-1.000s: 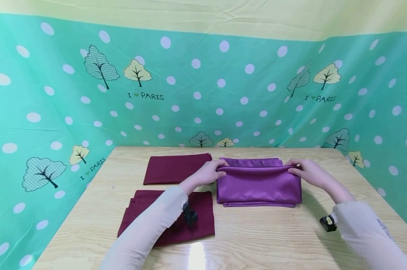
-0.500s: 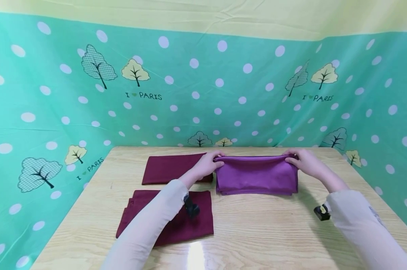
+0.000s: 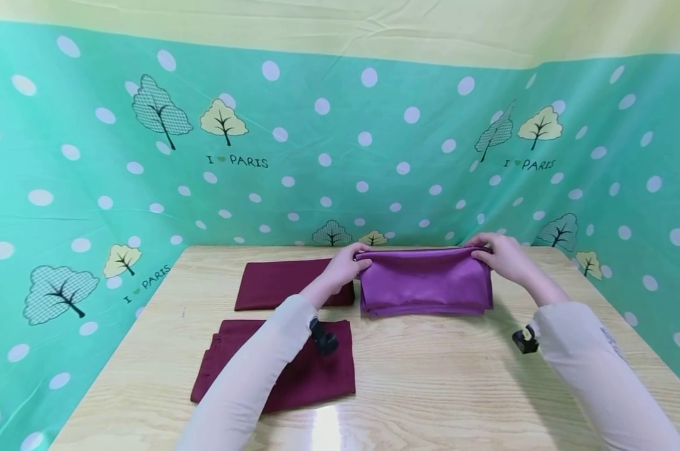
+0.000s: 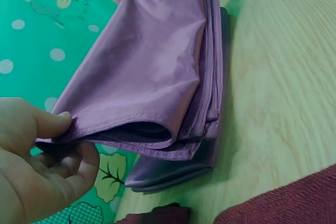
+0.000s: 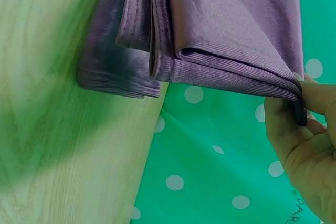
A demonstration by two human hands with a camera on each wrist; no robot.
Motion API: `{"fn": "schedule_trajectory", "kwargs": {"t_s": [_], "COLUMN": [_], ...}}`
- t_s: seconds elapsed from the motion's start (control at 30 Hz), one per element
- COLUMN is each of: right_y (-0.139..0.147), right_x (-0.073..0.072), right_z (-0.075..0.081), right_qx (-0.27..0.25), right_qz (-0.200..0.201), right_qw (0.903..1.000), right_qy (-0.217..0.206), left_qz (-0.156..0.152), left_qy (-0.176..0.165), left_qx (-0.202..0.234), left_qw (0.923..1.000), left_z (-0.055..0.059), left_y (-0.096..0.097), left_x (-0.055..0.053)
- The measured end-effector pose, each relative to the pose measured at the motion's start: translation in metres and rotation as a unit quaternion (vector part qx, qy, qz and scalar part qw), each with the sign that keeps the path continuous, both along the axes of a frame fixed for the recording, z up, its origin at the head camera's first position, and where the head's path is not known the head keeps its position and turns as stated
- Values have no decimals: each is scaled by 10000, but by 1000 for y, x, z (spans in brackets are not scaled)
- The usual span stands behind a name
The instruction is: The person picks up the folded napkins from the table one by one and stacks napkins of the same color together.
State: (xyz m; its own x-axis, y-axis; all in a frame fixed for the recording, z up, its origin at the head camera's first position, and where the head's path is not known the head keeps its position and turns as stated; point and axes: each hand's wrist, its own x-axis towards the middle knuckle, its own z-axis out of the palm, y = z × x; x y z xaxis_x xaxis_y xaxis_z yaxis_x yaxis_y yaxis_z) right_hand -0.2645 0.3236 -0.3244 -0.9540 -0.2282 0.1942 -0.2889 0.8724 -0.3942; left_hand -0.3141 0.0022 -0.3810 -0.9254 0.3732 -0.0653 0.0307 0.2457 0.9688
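Note:
A folded purple satin cloth hangs between my two hands at the back of the table. My left hand pinches its upper left corner, thumb in front and fingers behind. At the upper right corner my right hand holds it the same way. The left wrist view shows the open ends of its layers, and below them another folded purple cloth lying on the wood. That lower purple cloth also shows in the right wrist view, partly covered by the held one.
Two dark red folded cloths lie to the left: a back one partly behind my left hand, and a front one under my left forearm. A green dotted curtain stands behind the wooden table.
Both hands have lifted the purple cloth and carried it away from me, slightly left. The purple layer that showed behind it in the head view is now hidden. The red cloths stay put.

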Motion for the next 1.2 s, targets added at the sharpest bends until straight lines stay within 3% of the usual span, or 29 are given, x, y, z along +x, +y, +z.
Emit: {"fn": "schedule_trajectory", "kwargs": {"t_s": [0.3, 0.6, 1.2], "right_y": [0, 3, 1], "right_x": [-8, -11, -14], "right_z": [4, -7, -25], "right_qx": [19, -52, -198], "right_qz": [-83, -125, -118], "right_qw": [10000, 9996, 9994], "right_qy": [28, -265, -261], "left_qz": [284, 438, 802], "left_qy": [-60, -106, 25], "left_qx": [295, 88, -281], "left_qw": [9991, 9989, 9964], "left_z": [5, -9, -26], "left_y": [5, 9, 13], "left_x": [-6, -12, -15]}}
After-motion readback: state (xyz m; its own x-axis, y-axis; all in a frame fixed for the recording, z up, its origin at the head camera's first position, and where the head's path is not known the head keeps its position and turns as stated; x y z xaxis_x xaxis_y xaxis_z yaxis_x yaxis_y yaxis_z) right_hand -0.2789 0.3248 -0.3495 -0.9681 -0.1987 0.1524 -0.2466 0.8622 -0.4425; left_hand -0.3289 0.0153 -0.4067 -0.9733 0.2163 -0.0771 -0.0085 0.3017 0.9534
